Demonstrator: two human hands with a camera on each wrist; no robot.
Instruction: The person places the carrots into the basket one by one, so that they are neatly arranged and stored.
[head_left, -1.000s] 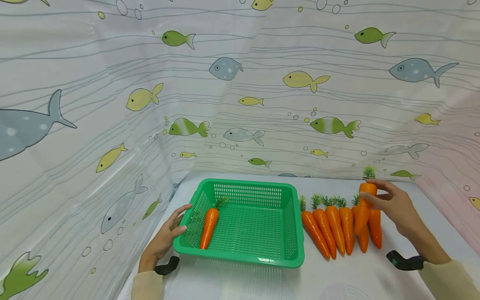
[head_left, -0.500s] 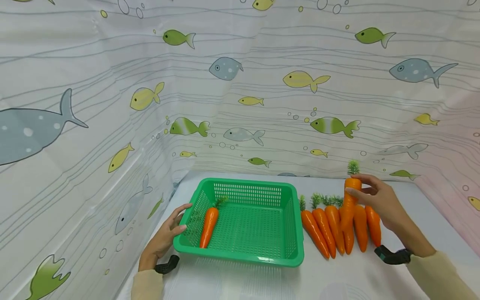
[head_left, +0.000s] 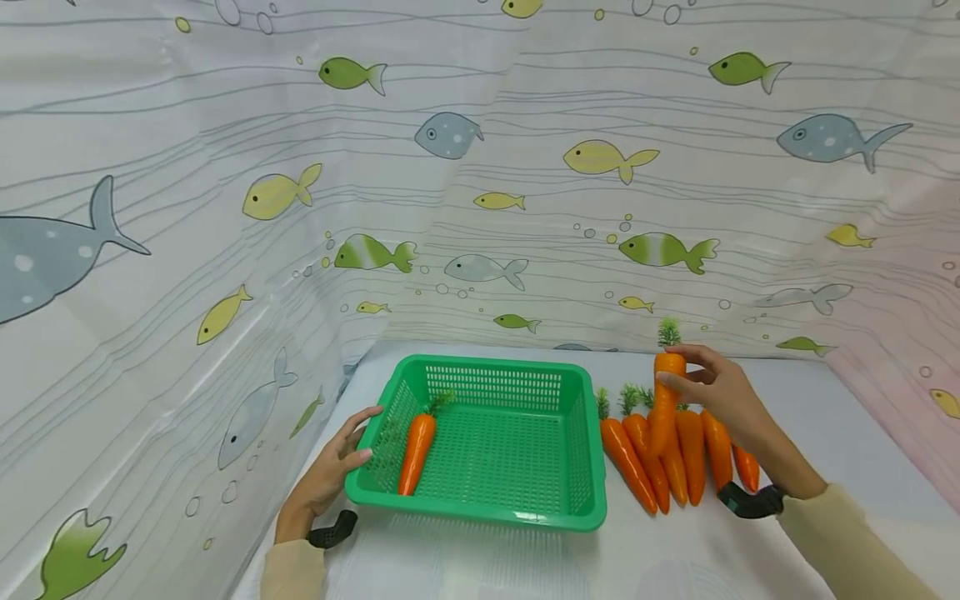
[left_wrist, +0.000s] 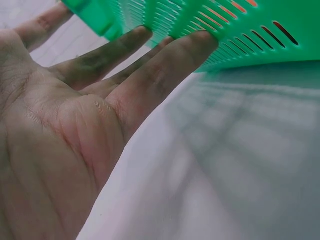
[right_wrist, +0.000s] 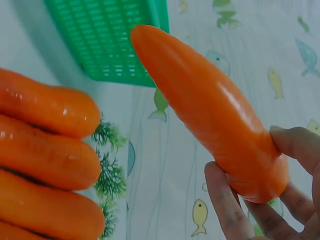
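We see that the right hand [head_left: 722, 393] has swept leftward over the last second, from above the far-right end of the row to above its basket-side half, bringing the held artificial carrot [head_left: 665, 408] nearer to the green basket [head_left: 472, 509]. Its thumb and fingers pinch the thick top end, so the carrot hangs tip down, its leaf tuft [head_left: 669, 332] upward, in the air apart from the row. The left hand [head_left: 324, 479] has stayed at the basket's left rim, its fingers fairly straight and spread, tips pressed to the slotted outer wall. Inside, one carrot [head_left: 417, 454] lies along the left wall, so the rest are still outside: six row carrots [head_left: 691, 457] lie side by side just right of the basket, tufts toward the far edge of the tabletop [head_left: 480, 568], tips toward the near one. We read the carrots as moulded plastic: smooth, glossy tapers with faint ridges near the crown and feathery green sprigs. The basket is shiny, rigid-looking plastic, rectangular with rounded corners, a gridded floor and slotted walls. The white tabletop looks smooth; behind it hangs a creased, fish-printed sheet [head_left: 540, 108].
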